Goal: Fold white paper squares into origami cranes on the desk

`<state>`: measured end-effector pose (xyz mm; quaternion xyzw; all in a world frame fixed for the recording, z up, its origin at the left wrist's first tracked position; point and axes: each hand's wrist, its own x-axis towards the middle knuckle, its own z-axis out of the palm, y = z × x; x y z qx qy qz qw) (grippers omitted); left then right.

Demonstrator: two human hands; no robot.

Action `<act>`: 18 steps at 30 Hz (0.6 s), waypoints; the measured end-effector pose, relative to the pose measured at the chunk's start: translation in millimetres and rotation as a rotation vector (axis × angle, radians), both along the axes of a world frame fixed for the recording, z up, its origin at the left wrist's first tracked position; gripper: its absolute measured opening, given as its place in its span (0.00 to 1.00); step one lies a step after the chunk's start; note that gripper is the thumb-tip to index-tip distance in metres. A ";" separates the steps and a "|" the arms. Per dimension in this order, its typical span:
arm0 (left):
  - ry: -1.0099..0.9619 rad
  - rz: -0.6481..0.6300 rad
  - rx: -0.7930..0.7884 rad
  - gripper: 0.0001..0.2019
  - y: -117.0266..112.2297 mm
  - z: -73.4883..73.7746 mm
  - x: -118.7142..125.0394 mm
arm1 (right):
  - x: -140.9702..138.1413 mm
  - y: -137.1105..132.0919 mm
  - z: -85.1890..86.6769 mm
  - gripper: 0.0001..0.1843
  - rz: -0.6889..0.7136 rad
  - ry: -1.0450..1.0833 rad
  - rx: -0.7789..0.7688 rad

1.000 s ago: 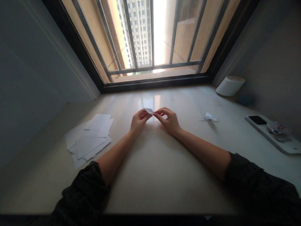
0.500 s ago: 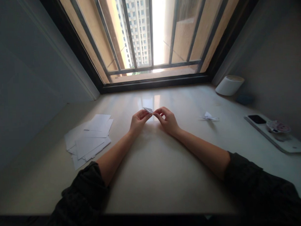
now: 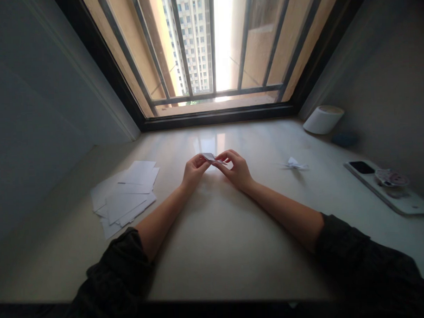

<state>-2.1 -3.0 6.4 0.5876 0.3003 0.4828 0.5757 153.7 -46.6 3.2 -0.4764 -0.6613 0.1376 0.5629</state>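
Between my two hands, above the pale sill, is a small piece of folded white paper. My left hand pinches its left side between thumb and fingers. At its right end, a thin pointed part is gripped by the thumb and fingers of my right hand. The fingertips partly cover the folds. Off to the right, a folded paper crane rests by itself on the surface. A loose pile of white paper sheets lies to the left of my left forearm.
A phone with a round grip on its back lies at the right. Behind it are a white cylindrical object and a dark bluish item. A barred window closes off the far side of the sill.
The folded paper has turned slightly, and a narrow point now shows between my right thumb and fingers. Both hands stay nearly in the same place.
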 end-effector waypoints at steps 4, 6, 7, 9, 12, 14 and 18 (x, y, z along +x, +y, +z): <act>-0.008 -0.019 -0.007 0.12 1.2 -1.4 -0.2 | -0.3 -1.5 1.4 0.12 -0.045 0.032 0.015; -0.010 -0.028 -0.005 0.12 1.7 -2.3 -0.1 | 0.2 -1.5 1.3 0.12 -0.055 0.025 0.016; -0.016 -0.034 -0.003 0.13 1.9 -2.7 0.1 | 0.4 -1.6 1.1 0.12 -0.057 0.012 0.017; -0.028 -0.047 -0.005 0.13 2.4 -3.5 0.3 | 0.9 -1.7 0.8 0.11 -0.056 -0.019 0.019; -0.034 -0.054 -0.012 0.13 2.5 -4.2 0.6 | 1.3 -1.9 0.5 0.09 -0.052 -0.039 0.009; -0.028 -0.049 -0.010 0.14 2.2 -4.1 0.7 | 1.4 -1.5 0.4 0.09 -0.047 -0.041 -0.001; -0.012 -0.045 0.009 0.13 1.2 -2.8 0.5 | 1.1 -0.3 0.4 0.08 -0.016 -0.040 -0.008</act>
